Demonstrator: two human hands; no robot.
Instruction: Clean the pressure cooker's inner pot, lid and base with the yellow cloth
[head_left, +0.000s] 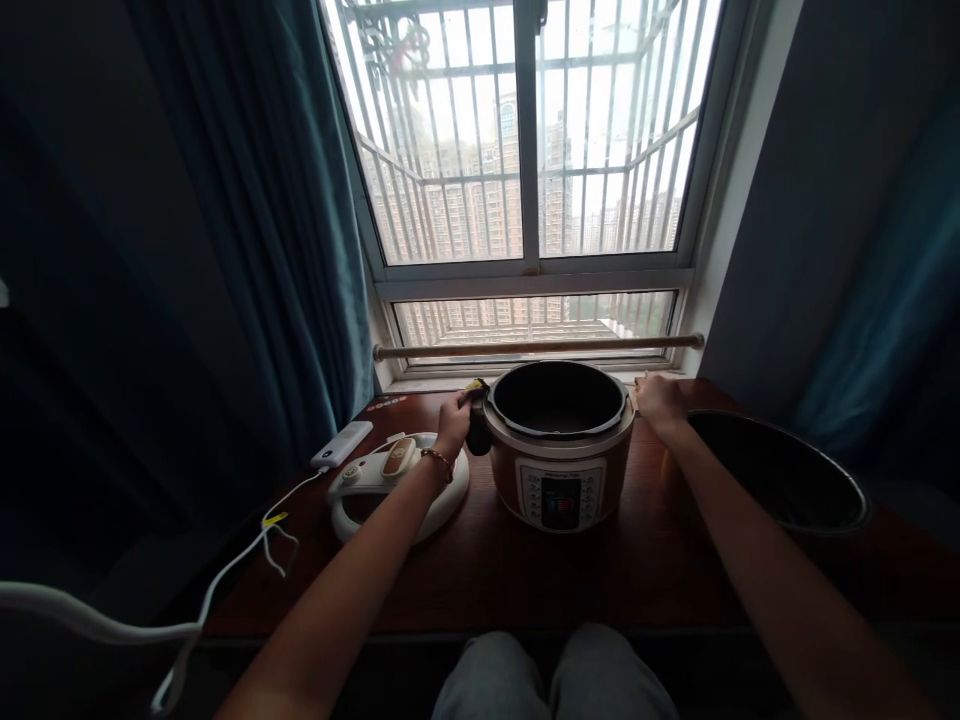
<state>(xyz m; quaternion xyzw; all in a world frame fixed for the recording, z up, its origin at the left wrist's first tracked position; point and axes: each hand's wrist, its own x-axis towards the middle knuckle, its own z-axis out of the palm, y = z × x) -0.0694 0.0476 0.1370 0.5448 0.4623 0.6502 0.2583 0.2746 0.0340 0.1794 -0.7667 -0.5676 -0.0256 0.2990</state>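
Observation:
A brown-and-white electric pressure cooker (561,470) stands upright on the table without its lid, its control panel facing me. Its dark inside shows through the open top. At its left side, my left hand (454,420) is closed on the handle area, where a dark piece with a yellow patch shows by the fingers. My right hand (660,400) is closed at the cooker's right side, its fingertips partly hidden. The white cooker lid (446,505) lies left of the cooker, partly behind my left forearm.
A large dark pot (780,470) sits at the right, partly behind my right forearm. On the left are a white power strip (343,444) and its white cable (225,572). A barred window (529,150) and a wooden rail (536,348) lie behind the dark red table (525,590).

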